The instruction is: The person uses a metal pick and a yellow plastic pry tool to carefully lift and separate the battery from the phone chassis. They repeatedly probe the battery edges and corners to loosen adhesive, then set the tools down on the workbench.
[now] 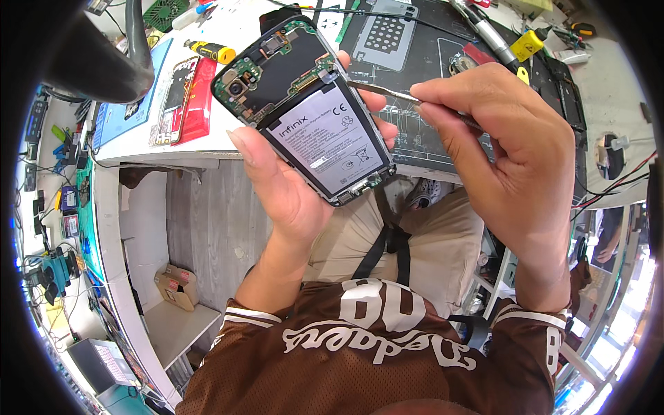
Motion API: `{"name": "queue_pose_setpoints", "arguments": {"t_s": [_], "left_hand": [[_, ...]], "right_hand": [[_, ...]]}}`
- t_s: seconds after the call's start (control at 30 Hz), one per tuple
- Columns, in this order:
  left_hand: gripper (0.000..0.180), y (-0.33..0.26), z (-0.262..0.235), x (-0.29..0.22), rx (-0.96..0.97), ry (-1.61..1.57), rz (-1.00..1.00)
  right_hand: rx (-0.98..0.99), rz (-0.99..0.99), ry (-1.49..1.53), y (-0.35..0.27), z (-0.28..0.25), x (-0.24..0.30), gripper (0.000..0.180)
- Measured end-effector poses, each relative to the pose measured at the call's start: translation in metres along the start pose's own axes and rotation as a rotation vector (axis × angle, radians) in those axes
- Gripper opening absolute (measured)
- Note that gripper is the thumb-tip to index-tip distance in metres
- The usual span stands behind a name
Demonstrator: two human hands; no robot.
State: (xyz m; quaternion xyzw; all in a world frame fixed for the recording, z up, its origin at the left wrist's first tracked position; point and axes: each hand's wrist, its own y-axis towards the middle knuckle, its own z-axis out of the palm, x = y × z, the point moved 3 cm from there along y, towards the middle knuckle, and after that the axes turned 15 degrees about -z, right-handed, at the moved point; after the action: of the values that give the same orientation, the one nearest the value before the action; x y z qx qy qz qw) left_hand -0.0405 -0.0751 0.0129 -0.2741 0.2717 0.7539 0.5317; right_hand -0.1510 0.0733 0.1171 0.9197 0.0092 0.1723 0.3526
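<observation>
Your opened phone (304,111) shows a matt grey battery label and glossy green circuit board; your thin tool (387,92) is bare, shiny metal. The work mat (429,124) looks matt black rubber, the tabletop (228,28) smooth white.

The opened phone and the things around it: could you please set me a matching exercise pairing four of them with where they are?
Things:
1. opened phone
2. thin metal tool
3. yellow-handled screwdriver
4. small cardboard box

Places:
A. on the low white shelf under the bench
B. pinched in the right hand, tip at the phone's upper edge
C. held in the left hand, battery side up
D. lying on the white bench top, left of the phone

Pairs: 1-C, 2-B, 3-D, 4-A
</observation>
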Motion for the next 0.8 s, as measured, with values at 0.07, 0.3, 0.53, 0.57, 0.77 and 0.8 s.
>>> {"name": "queue_pose_setpoints", "arguments": {"t_s": [0.07, 0.3, 0.53, 0.57, 0.77, 0.8], "left_hand": [[0.112, -0.002, 0.008, 0.000, -0.094, 0.042, 0.033], [0.115, 0.001, 0.025, 0.005, -0.284, 0.317, 0.182], [0.122, 0.004, 0.029, 0.002, -0.279, 0.407, 0.047], [0.122, 0.004, 0.025, 0.002, -0.254, 0.395, 0.022], [0.106, 0.014, 0.008, 0.013, 0.383, -0.098, 0.047], [0.106, 0.015, 0.008, 0.013, 0.409, -0.098, 0.031]], "right_hand": [[-0.003, -0.018, -0.045, 0.000, -0.002, 0.005, 0.014], [-0.047, -0.117, -0.301, 0.001, 0.003, 0.030, 0.019], [-0.034, -0.276, -0.364, -0.006, -0.004, 0.021, 0.025], [-0.020, -0.279, -0.330, -0.005, -0.009, 0.019, 0.025], [0.018, -0.283, -0.234, 0.001, -0.021, 0.018, 0.024], [0.020, -0.281, -0.230, 0.001, -0.022, 0.018, 0.024]]}}
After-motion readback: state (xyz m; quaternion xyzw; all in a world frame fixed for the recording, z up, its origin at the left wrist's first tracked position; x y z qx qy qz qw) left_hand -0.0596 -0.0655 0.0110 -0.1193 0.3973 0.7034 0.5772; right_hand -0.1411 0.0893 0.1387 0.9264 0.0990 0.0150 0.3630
